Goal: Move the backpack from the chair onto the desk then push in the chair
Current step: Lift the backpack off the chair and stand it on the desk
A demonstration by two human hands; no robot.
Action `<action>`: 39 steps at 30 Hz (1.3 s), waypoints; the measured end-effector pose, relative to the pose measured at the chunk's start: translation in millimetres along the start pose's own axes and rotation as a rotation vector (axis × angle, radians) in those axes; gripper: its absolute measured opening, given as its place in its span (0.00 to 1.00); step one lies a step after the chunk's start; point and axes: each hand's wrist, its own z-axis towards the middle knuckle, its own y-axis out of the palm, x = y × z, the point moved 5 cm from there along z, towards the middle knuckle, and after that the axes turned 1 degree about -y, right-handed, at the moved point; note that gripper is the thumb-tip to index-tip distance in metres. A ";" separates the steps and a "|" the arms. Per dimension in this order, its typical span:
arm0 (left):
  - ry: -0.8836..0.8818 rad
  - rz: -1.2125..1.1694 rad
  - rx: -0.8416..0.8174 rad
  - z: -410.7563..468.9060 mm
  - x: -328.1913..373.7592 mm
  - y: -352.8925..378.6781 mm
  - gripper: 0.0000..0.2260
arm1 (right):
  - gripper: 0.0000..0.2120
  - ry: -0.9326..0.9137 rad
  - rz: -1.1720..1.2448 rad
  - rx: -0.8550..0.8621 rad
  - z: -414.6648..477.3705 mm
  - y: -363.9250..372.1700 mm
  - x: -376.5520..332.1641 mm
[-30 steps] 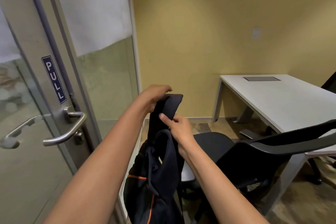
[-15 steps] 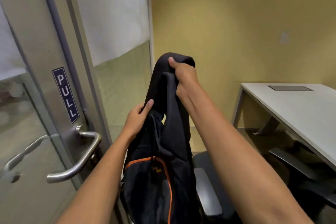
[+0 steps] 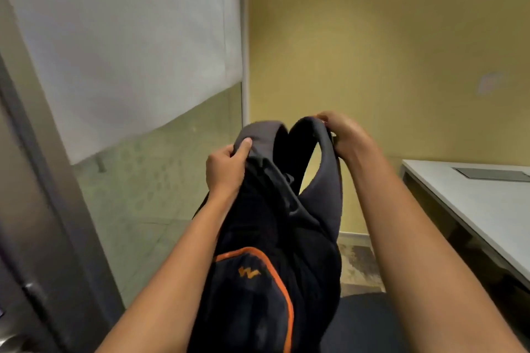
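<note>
Half a second ago our right hand (image 3: 342, 135) alone held the top of the backpack (image 3: 275, 238) high, and our left hand (image 3: 226, 167) only touched its side lower down. Now each hand has its own shoulder strap: the left grip is clamped on the left strap (image 3: 258, 130), with the thumb pressed on top of it, and the right grip is closed over the right strap (image 3: 324, 157) at its highest bend. The two straps are pulled a little apart, so we see an open loop between them.

We judge that the bag is now carried by both hands and hangs free in front of us, its orange-trimmed pocket (image 3: 252, 275) turned toward us. The dark chair seat (image 3: 370, 321) shows low and near, to the right of the bag; whether the bag touches it we cannot tell. The lift seems done, and the carry to the worktop (image 3: 487, 203), on the right and well apart from the bag, is not yet done.

Both forearms reach forward and upward from the near edge, the wrists almost level, the right one slightly higher and farther.
</note>
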 end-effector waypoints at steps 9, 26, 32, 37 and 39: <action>-0.081 -0.056 0.161 77.9 13.4 60.6 0.22 | 0.30 0.134 -0.283 -0.052 82.2 -49.1 72.9; -0.164 -0.147 0.140 267.4 -54.3 194.4 0.21 | 0.21 -0.232 -0.069 0.069 225.4 -18.8 142.6; -0.163 -0.109 0.103 314.6 -93.5 224.5 0.20 | 0.06 -0.322 0.122 0.368 290.5 -2.7 141.1; -0.100 -0.025 0.093 352.8 -119.6 238.0 0.24 | 0.07 -0.338 0.149 0.500 347.0 3.8 124.0; -0.066 -0.050 0.012 364.2 -131.0 252.5 0.22 | 0.07 -0.350 0.135 0.545 370.0 -0.9 115.3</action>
